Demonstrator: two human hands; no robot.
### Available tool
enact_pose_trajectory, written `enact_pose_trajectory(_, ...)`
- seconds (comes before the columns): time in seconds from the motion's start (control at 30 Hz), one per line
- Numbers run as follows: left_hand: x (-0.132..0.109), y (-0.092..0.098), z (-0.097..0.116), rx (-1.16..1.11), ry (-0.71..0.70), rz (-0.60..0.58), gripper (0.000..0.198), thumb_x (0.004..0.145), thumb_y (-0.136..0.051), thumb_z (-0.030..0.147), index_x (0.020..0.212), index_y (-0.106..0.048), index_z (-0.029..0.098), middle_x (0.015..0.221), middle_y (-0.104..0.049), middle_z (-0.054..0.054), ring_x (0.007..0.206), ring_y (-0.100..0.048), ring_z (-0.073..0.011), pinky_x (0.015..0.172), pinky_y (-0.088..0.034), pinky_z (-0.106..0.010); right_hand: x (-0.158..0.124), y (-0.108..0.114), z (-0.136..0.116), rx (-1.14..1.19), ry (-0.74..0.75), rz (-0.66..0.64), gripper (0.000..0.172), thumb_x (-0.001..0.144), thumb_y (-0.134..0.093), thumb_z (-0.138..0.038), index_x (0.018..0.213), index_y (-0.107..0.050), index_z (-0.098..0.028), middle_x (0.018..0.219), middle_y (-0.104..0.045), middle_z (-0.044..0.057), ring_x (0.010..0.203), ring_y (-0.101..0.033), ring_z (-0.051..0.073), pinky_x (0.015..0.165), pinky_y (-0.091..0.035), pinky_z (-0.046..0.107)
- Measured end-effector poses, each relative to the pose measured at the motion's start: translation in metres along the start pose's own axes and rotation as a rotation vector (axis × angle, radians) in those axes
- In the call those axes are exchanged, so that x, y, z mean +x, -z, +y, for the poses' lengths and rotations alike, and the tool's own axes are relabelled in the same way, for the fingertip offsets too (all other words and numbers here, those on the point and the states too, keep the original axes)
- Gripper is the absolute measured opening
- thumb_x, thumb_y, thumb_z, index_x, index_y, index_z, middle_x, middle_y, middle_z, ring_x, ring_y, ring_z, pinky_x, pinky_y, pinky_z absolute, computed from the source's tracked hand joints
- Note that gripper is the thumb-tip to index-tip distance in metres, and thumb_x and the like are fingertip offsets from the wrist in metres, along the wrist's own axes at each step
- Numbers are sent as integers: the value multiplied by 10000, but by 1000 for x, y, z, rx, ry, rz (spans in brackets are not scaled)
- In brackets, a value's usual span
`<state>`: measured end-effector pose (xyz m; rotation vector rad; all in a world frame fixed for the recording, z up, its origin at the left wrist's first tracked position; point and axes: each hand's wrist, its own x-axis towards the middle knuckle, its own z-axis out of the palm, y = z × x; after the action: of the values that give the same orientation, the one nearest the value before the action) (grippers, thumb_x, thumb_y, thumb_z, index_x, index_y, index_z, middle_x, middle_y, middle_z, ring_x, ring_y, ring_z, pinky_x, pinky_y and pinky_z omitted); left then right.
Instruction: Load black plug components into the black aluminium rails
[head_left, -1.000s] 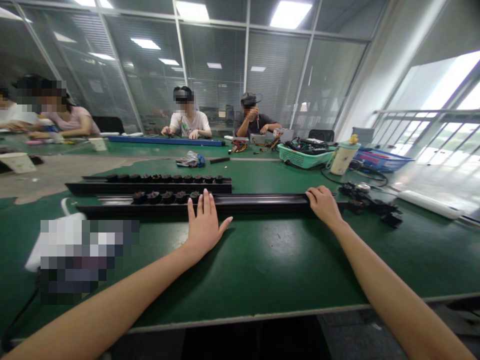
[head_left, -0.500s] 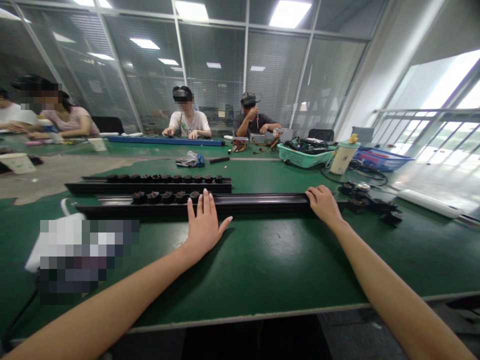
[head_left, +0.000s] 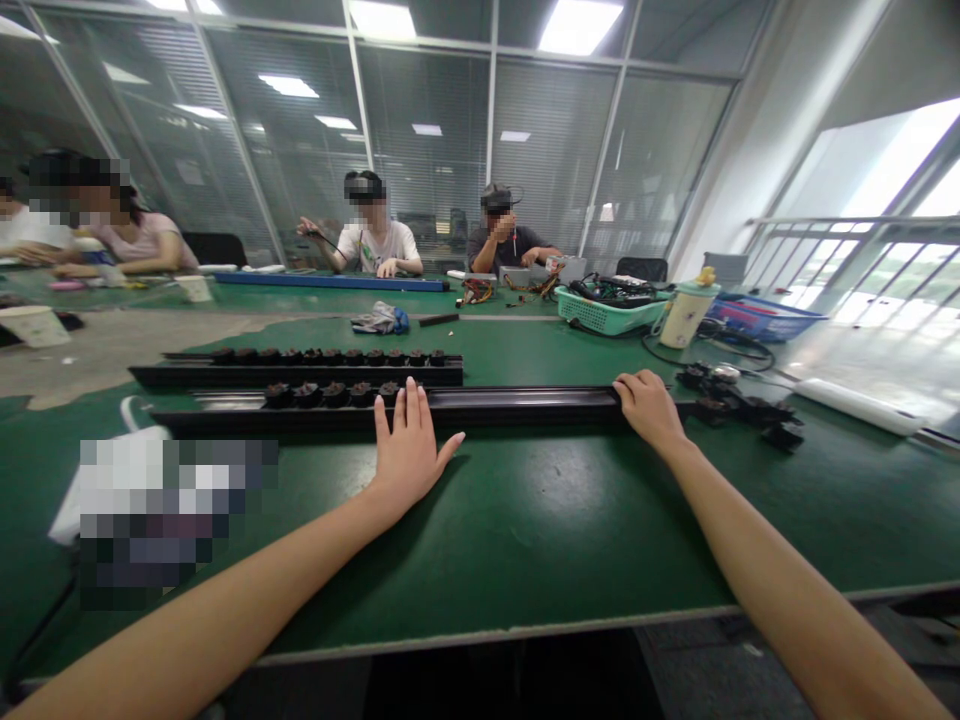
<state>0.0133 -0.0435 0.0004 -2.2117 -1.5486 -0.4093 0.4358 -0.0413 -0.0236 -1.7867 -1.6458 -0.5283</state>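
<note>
A long black rail [head_left: 525, 402] lies crosswise on the green table, with several dark round parts [head_left: 335, 395] seated in its left half. My left hand [head_left: 410, 450] rests against the rail's front side, fingers spread, its fingertips beside the rightmost of these parts. At the rail's right end my right hand [head_left: 646, 408] has its fingers bent over the edge, gripping it. Behind lies a second black rail [head_left: 300, 376] carrying a row of similar parts. Loose dark parts [head_left: 784, 433] lie to the right of my right hand.
A green basket [head_left: 611, 312] of cables, a cream bottle [head_left: 686, 315] and a blue basket [head_left: 780, 318] stand at the back right. A grey cloth [head_left: 381, 319] lies beyond the rails. Several people sit across the table [head_left: 555, 560]. A white object [head_left: 112, 480] is at left.
Both my hands and the rails look unmoved. Across the table, the person in the white shirt has raised a hand holding something thin and dark.
</note>
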Motion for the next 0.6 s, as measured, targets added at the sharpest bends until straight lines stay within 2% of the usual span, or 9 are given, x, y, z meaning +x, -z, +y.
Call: enact_pose_trajectory(0.6, 0, -4, -1, 8, -6, 19, 907, 1001, -269, 623, 1607, -197, -47, 1684, -133, -290, 1554, -258, -406, 1259, -11, -613, 1, 4, -1, -5, -55, -16, 342, 961, -473, -369, 1020, -756, -186, 940, -591, 127, 966, -552, 289, 905, -491, 425)
